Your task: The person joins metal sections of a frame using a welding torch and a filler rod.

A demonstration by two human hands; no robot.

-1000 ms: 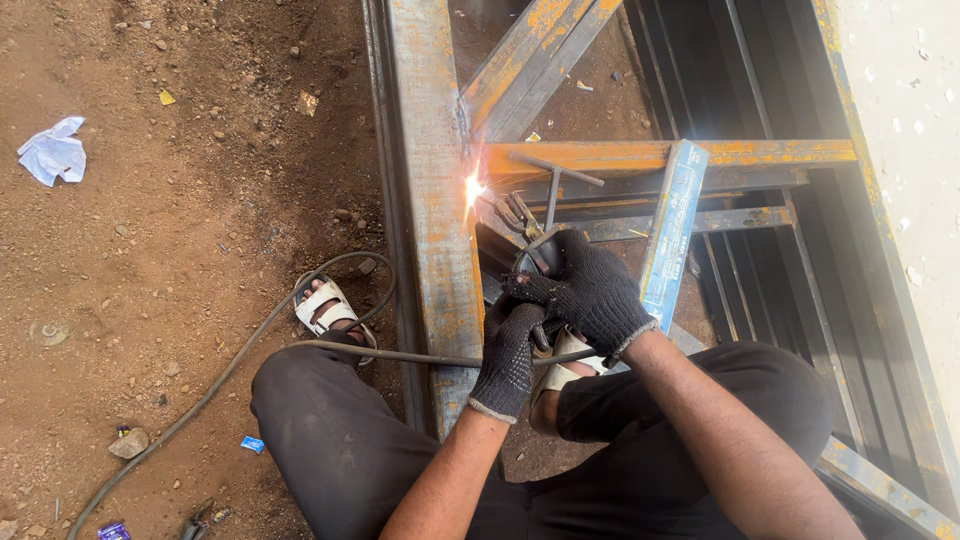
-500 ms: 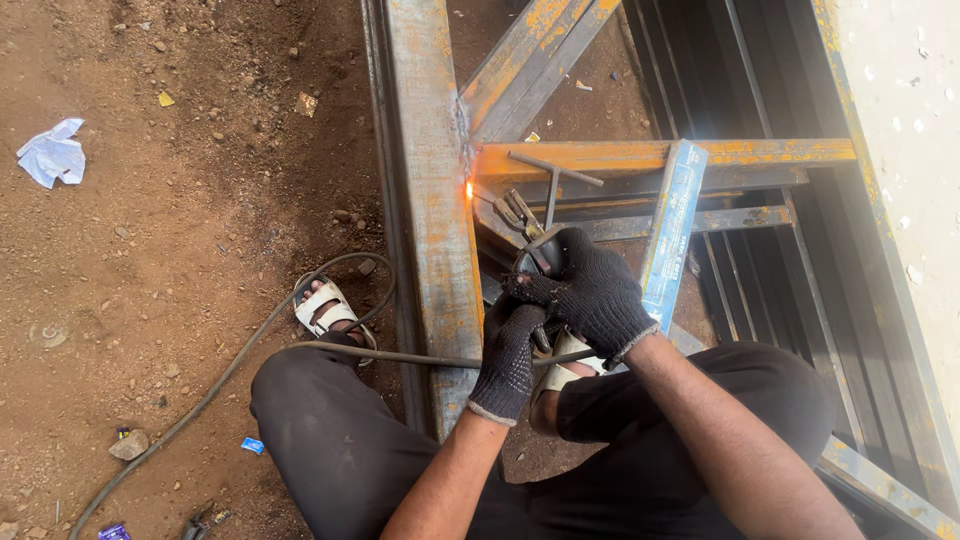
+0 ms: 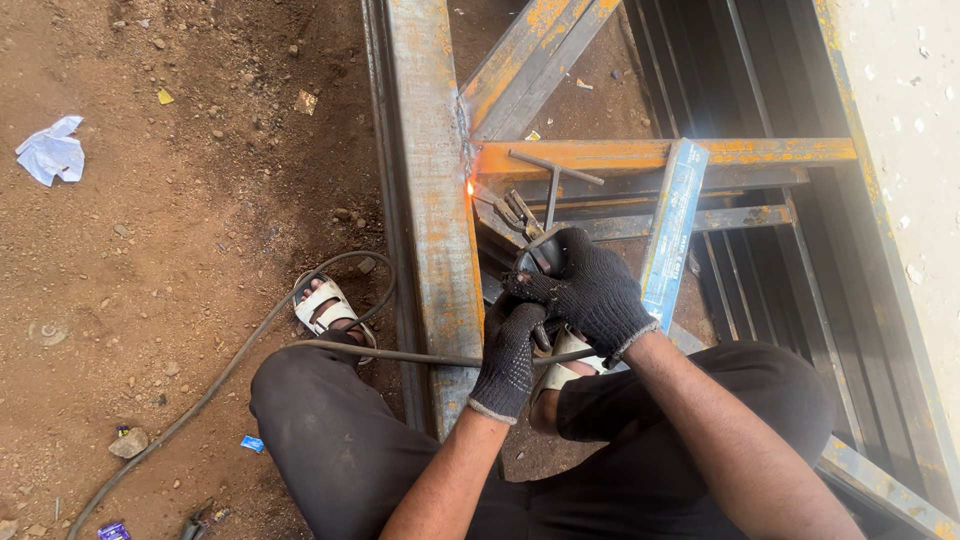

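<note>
We are gripping the electrode holder (image 3: 530,255) with both gloved hands, the right hand (image 3: 590,290) closed over its top, the left hand (image 3: 512,350) clenched beneath. Its rod is touching the joint where the upright steel beam (image 3: 430,200) is meeting the orange crossbar (image 3: 660,153), a small spark (image 3: 470,187) glowing there. We judge we are mid-weld; next calls for creeping steadily along the seam. The cable (image 3: 230,370) is trailing over the dirt floor (image 3: 180,180).
</note>
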